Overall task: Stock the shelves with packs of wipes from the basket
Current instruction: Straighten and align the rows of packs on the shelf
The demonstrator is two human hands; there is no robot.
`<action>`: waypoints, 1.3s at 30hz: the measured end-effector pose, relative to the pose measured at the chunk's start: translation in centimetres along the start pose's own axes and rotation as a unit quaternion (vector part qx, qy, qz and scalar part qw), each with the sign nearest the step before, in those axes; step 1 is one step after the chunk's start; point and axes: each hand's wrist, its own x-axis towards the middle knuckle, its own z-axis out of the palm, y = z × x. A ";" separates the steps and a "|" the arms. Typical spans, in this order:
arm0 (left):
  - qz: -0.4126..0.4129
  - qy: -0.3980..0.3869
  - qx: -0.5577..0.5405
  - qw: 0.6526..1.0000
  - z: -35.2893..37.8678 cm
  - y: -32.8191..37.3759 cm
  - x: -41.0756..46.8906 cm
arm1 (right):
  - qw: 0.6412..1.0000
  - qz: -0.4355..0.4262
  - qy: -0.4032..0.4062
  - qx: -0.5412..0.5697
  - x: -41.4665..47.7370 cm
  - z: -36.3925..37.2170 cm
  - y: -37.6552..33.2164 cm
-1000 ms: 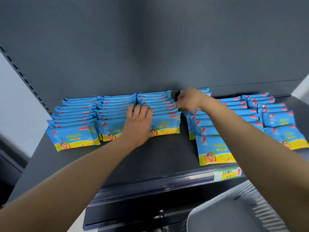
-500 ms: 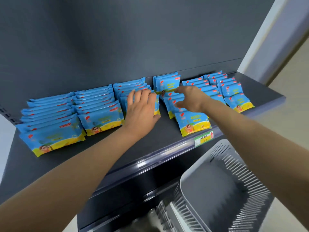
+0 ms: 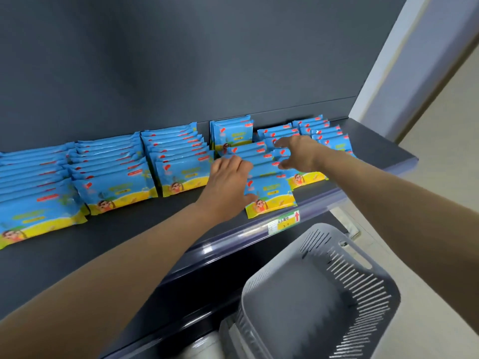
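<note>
Head view, near to far. Nearest, at lower right below the shelf edge, the grey slatted basket (image 3: 363,286) shows a bare floor. No packs are seen in it, though the frame cuts off its near part. Above it runs the front rail of the shelf (image 3: 129,237), bearing a green tag (image 3: 283,222). Both forearms reach over the rail. The left hand (image 3: 228,182) lies on the left side of one middle row, fingers laid nearly straight across the overlapping packs and thumb touching the front pack (image 3: 272,195); its grip is loose and encloses nothing. The right hand (image 3: 298,154) is over the next row to the right, grip wide, thumb and fingers spread, holding nothing; whether it touches cannot be told. The packs (image 3: 114,187) lie in several front-to-back rows, overlapping like shingles. Behind the row under the left hand, a few upright packs (image 3: 233,133) stand near the back panel (image 3: 181,60). Stocking appears nearly or wholly done, since the basket looks empty and every visible pack is on the shelf. What remains seems to be straightening: that row juts closer to the rail than its neighbours, and the upright packs break the pattern.
</note>
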 end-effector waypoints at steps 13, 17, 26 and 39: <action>-0.175 -0.131 0.053 0.974 5.3 2.2 4.1 | 0.971 -0.223 -0.040 -0.081 9.0 1.7 3.3; -0.185 -0.151 0.055 0.970 5.5 1.9 4.6 | 0.966 -0.235 -0.073 -0.075 11.0 2.0 2.6; -0.144 -0.162 0.082 0.973 5.8 0.5 5.7 | 0.970 -0.166 -0.172 -0.052 14.1 2.1 2.0; -0.166 -0.136 0.089 0.973 6.2 -0.6 5.7 | 0.931 -0.152 -0.299 -0.146 18.0 2.0 -0.3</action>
